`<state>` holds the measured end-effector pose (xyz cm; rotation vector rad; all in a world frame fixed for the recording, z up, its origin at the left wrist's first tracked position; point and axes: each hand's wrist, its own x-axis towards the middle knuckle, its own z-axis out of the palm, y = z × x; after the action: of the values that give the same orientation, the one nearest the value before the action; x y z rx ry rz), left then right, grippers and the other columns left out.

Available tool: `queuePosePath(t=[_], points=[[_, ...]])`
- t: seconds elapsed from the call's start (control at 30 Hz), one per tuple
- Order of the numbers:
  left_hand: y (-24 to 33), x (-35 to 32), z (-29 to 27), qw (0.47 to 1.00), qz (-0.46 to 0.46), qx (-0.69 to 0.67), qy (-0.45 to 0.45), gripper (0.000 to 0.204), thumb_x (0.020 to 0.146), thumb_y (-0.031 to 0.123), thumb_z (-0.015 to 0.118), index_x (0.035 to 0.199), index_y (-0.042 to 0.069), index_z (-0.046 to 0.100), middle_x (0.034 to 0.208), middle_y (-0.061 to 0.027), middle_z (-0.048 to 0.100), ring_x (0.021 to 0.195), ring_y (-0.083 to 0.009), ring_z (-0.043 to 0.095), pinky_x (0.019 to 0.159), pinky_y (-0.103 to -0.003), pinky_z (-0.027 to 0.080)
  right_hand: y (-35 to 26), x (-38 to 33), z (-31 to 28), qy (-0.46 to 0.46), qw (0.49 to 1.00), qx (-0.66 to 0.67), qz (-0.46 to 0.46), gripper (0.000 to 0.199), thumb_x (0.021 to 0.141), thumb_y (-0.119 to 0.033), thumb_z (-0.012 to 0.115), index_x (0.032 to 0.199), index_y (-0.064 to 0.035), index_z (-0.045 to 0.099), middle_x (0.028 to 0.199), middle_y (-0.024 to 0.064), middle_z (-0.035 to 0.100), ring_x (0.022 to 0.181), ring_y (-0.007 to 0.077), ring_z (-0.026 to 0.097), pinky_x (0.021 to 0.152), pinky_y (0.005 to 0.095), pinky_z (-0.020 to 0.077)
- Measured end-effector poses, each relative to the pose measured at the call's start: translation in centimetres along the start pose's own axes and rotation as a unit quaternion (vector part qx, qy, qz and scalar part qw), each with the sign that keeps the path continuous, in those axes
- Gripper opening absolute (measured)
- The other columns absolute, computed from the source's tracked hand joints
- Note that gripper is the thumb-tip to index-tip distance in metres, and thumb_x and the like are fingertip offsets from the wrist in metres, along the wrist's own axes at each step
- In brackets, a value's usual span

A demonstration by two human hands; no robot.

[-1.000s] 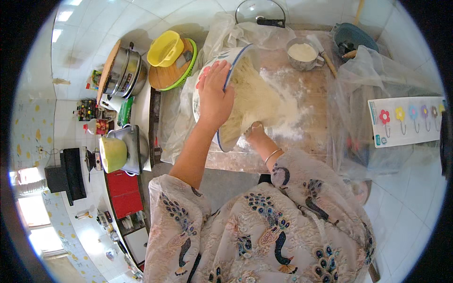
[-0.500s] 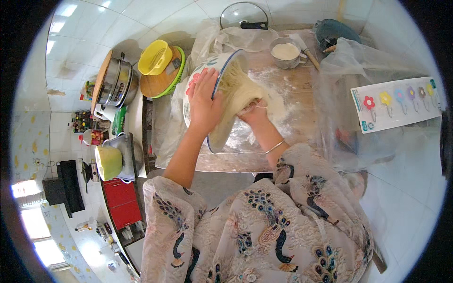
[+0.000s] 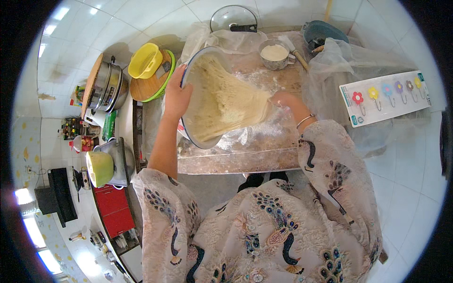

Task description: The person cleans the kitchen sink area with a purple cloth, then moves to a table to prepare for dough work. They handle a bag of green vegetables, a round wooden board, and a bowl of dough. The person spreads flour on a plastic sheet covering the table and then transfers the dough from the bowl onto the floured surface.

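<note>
A large white enamel bowl (image 3: 189, 123) with a blue rim is tipped toward the right over the floured wooden board. My left hand (image 3: 177, 94) grips its left rim, thumb on the inside. Pale, stringy dough (image 3: 236, 101) clings to the bowl's inside and stretches out past the right rim. My right hand (image 3: 284, 100) is closed on the far end of that dough, pulling it into a broad sheet; the fingertips are partly hidden by it. White flour lies scattered on the wooden board (image 3: 226, 164) beneath.
Behind the board stand a metal cup of flour (image 3: 275, 54), a rolling pin (image 3: 298, 57), a grey-blue basin (image 3: 325, 34) and a glass lid (image 3: 231, 20). A yellow basket (image 3: 145, 61) and a steamer pot (image 3: 106, 87) are at left. Flower hooks (image 3: 384, 98) hang on card over clear plastic at right.
My right hand has moved right, drawing the dough farther out of the bowl. My left hand has shifted left along the bowl, and the bowl's inside now faces up more.
</note>
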<state>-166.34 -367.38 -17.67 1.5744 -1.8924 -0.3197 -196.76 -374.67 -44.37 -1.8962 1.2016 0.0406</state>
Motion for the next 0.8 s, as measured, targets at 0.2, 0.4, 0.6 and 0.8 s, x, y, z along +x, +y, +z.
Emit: queuePosePath(t=[0.2,0.4,0.6,0.8], points=[[0.5,-0.6,-0.1,0.998,0.023,0.053,0.032,0.050,0.067,0.000,0.050,0.116,-0.004,0.049,0.122,-0.0198,0.049,0.117,-0.0322,0.043,0.101,-0.034,0.030,-8.3,0.6,-4.9,0.166,0.985,-0.031,-0.027,0.033,0.078,-0.021,0.055,0.104,-0.0013,0.060,0.094,0.0227,0.061,0.081,0.0318,0.061,0.072,0.0393,0.0472],[4.8,-1.9,2.0,0.994,0.046,0.097,0.029,0.051,0.066,0.000,0.049,0.117,0.001,0.051,0.123,-0.0149,0.050,0.123,-0.0291,0.039,0.104,-0.040,0.021,-11.5,12.9,-0.6,0.212,0.954,0.122,-0.172,0.029,0.086,-0.020,0.046,0.106,-0.0026,0.056,0.094,0.0210,0.061,0.085,0.0326,0.060,0.076,0.0375,0.0466],[4.6,-2.3,1.7,0.997,0.019,0.069,0.037,0.052,0.066,-0.002,0.048,0.117,0.002,0.051,0.123,-0.0141,0.050,0.124,-0.0286,0.037,0.105,-0.041,0.020,-18.1,10.8,2.4,0.087,0.990,-0.054,-0.093,0.053,0.062,-0.050,0.061,0.101,-0.0141,0.060,0.097,0.0121,0.063,0.094,0.0298,0.059,0.079,0.0436,0.0433],[3.8,-2.2,1.0,0.997,0.012,0.072,0.037,0.055,0.066,-0.008,0.048,0.121,-0.001,0.047,0.128,-0.0150,0.046,0.124,-0.0261,0.038,0.104,-0.034,0.025,-19.6,4.3,6.4,-0.006,0.946,-0.242,-0.215,0.033,0.065,-0.028,0.060,0.096,-0.0158,0.063,0.104,0.0066,0.061,0.108,0.0261,0.051,0.096,0.0548,0.0277]])
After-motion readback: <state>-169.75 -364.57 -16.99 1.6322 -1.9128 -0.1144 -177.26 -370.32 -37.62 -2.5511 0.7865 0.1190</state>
